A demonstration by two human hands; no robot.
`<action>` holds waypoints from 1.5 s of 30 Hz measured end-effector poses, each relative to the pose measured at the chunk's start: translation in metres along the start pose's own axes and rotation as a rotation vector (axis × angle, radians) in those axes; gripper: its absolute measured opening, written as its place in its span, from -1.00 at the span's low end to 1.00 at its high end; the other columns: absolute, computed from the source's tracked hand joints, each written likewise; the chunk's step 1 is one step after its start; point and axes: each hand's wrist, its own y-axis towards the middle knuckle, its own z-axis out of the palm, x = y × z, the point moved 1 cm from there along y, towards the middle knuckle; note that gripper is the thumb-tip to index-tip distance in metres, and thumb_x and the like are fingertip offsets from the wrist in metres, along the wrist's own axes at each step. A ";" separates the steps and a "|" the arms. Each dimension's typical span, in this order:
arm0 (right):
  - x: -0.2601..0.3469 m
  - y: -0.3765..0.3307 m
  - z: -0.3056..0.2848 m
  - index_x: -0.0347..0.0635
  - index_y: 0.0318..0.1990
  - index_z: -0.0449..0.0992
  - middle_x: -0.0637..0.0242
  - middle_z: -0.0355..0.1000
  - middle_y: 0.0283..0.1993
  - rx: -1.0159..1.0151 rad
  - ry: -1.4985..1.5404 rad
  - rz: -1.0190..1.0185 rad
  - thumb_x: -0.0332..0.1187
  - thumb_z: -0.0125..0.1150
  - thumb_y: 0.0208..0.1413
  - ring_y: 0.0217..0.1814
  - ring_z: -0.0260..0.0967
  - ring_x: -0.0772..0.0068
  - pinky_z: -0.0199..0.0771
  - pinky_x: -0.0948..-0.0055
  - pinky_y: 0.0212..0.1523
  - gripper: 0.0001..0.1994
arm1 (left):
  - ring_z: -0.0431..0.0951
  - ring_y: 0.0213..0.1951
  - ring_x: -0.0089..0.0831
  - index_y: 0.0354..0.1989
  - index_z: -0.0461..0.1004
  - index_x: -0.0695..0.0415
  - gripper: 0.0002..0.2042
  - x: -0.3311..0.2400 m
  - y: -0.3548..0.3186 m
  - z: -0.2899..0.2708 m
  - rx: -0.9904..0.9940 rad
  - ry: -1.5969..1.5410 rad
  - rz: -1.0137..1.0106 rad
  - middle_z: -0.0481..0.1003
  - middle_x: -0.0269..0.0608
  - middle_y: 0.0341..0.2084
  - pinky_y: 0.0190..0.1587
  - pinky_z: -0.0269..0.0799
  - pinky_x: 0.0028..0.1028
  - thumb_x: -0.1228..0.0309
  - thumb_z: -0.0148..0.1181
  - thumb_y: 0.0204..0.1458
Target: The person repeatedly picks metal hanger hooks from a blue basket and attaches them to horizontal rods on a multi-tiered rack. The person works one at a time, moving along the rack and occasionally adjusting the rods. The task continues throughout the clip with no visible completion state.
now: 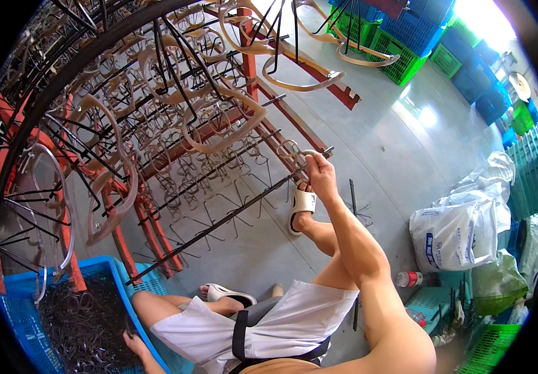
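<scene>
My right hand (pixel 322 177) is closed in a pinch at the far end of a black hook rod (pixel 228 212). Its fingertips hold a pale, translucent looped piece like an eyeglass frame (pixel 289 149), beside the rod. Bare wire hooks stick out from much of this rod's near part. At lower left, my left hand (pixel 133 347) rests by the inner side of a blue crate (pixel 119 274), fingers partly showing and apart. Dark, shiny looped pieces (pixel 82 324) fill the crate. I see nothing held in that hand, though its underside is hidden.
A red metal rack (pixel 250 68) carries many rods hung with similar brown frames (pixel 225 137). A round black hoop (pixel 16 124) crosses the upper left. White sacks (pixel 452 230), a plastic bottle (pixel 409 278) and stacked blue and green crates (pixel 399 53) stand to the right.
</scene>
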 end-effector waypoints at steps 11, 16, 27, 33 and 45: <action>-0.002 -0.003 0.002 -0.19 -0.19 0.49 0.51 0.23 -0.65 -0.069 0.027 -0.028 -0.30 0.05 0.18 -0.60 0.13 0.70 0.16 0.58 -0.60 -0.81 | 0.41 -0.16 -0.22 -0.11 0.37 0.31 -0.68 0.011 0.007 0.004 0.011 -0.093 -0.082 0.45 -0.04 -0.22 -0.05 0.27 -0.34 0.62 0.04 -0.13; 0.000 0.001 0.003 -0.20 -0.18 0.49 0.47 0.25 -0.65 -0.071 0.034 0.019 -0.29 0.04 0.18 -0.62 0.14 0.66 0.17 0.57 -0.60 -0.80 | 0.42 -0.19 -0.26 -0.07 0.32 0.30 -0.63 0.006 0.004 -0.005 0.025 -0.153 0.012 0.43 -0.07 -0.20 -0.10 0.31 -0.39 0.67 -0.09 -0.15; -0.009 0.003 0.002 -0.18 -0.20 0.50 0.35 0.29 -0.64 -0.022 -0.105 -0.093 -0.29 0.06 0.15 -0.60 0.16 0.59 0.21 0.49 -0.55 -0.81 | 0.43 -0.14 -0.25 -0.07 0.34 0.32 -0.60 -0.011 -0.009 0.000 -0.006 -0.161 0.009 0.43 -0.05 -0.18 -0.04 0.30 -0.41 0.67 -0.12 -0.19; -0.007 0.001 0.004 -0.19 -0.17 0.50 0.37 0.31 -0.62 -0.064 -0.088 -0.059 -0.28 0.07 0.15 -0.58 0.17 0.60 0.20 0.49 -0.55 -0.79 | 0.44 -0.19 -0.29 -0.08 0.36 0.30 -0.61 0.008 0.003 -0.005 -0.017 -0.112 0.050 0.44 -0.09 -0.21 -0.06 0.31 -0.43 0.67 -0.12 -0.18; -0.009 0.020 0.008 -0.23 -0.21 0.50 0.42 0.30 -0.62 -0.135 -0.071 -0.114 -0.26 0.04 0.20 -0.57 0.21 0.61 0.22 0.52 -0.55 -0.77 | 0.33 -0.42 -0.58 -0.05 0.33 0.17 -0.60 -0.012 -0.023 -0.020 -0.007 -0.460 -0.093 0.35 -0.37 -0.40 -0.38 0.26 -0.61 0.68 -0.11 -0.14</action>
